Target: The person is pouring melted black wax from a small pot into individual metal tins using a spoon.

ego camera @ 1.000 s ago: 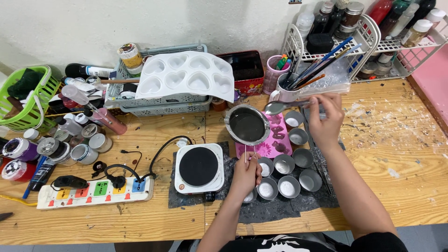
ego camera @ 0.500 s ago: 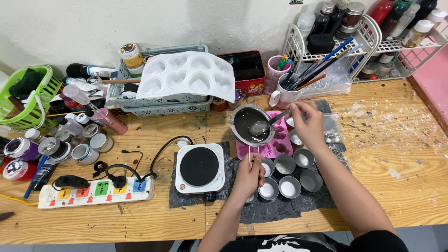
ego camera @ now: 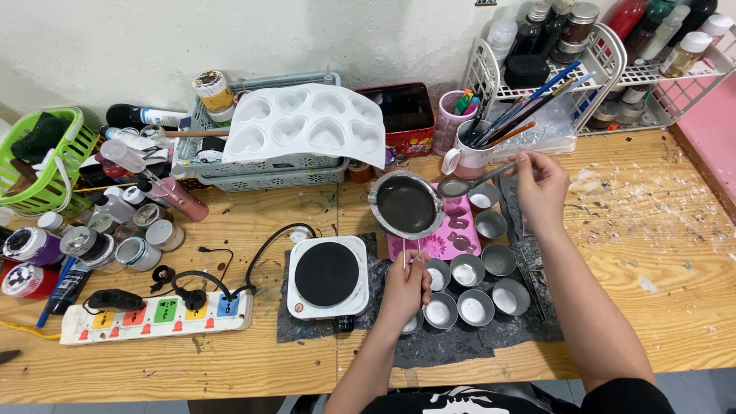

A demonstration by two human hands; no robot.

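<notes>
Right of the hotplate, I hold my left hand closed on a thin white wick among round metal cups; my right hand pinches a metal spoon, axis left-right, beside the small dark saucepan.

Wooden bench, light planks, visible grain, butts against the wall. Surface scuffed, with white flecks and smears thickest at the right end. Wall behind is plain off-white, slightly rough plaster, some faint marks. Pink panel sits at the far right edge, running along the bench end. Strip of grey floor shows below the bench front at lower right. Light is even and diffuse, soft short shadows, no window in view.
</notes>
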